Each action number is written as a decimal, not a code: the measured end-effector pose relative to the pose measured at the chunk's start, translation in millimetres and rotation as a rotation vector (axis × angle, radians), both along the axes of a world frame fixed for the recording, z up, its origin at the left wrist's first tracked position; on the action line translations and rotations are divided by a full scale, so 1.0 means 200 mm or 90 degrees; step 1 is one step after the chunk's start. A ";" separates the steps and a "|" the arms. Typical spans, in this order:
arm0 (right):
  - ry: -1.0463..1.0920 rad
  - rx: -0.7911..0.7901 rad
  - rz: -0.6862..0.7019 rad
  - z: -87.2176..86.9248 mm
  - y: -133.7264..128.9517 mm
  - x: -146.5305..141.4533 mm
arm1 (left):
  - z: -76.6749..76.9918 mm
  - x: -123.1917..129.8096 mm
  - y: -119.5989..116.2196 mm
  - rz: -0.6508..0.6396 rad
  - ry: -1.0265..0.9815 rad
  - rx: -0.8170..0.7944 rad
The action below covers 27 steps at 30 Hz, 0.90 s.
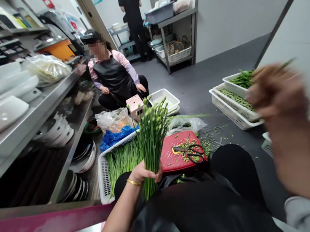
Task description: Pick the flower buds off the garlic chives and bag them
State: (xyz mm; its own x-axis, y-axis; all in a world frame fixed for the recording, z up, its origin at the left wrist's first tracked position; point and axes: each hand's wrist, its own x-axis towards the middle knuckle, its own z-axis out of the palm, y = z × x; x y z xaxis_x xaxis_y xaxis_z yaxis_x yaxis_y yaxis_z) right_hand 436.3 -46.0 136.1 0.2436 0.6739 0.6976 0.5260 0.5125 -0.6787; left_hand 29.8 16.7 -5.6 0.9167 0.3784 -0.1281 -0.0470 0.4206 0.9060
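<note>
Closest to me, the left hand (144,172) is closed around a bunch of green stalks (153,131), gripping them low: budded tops rise well above the fingers, lower ends poke out beneath. The right hand (280,92), raised well apart from the bunch, is blurred; I can't tell how far it's closed or what it holds. Scissors (188,150) lie toward the right edge of the red stool (169,162). More stalks (123,159) fill the white basket (103,177).
</note>
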 end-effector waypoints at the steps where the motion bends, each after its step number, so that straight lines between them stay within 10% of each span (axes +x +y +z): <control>1: 0.160 -0.083 0.111 -0.10 0.03 -0.13 | 0.00 0.00 0.00 0.000 -0.019 -0.004; 6: 0.603 -0.314 0.404 -0.34 0.23 -0.58 | -0.03 0.00 0.01 -0.032 -0.093 -0.033; 17: 0.564 -0.236 0.519 -0.13 0.33 -0.68 | -0.04 -0.03 -0.03 -0.043 -0.090 -0.079; 23: 0.584 -0.203 0.380 -0.13 0.39 -0.68 | -0.03 0.01 -0.03 -0.051 -0.004 -0.045; 27: 0.619 0.030 0.143 -0.01 0.39 -0.31 | -0.03 0.00 -0.03 -0.047 0.031 -0.038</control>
State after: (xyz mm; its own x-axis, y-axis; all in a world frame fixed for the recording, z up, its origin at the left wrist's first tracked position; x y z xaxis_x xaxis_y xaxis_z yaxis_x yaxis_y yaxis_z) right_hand 374.0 32.3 133.6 0.5924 0.7518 0.2897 -0.3602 0.5688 -0.7394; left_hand 29.3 10.3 -11.9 0.9339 0.3005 -0.1938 0.0300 0.4741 0.8800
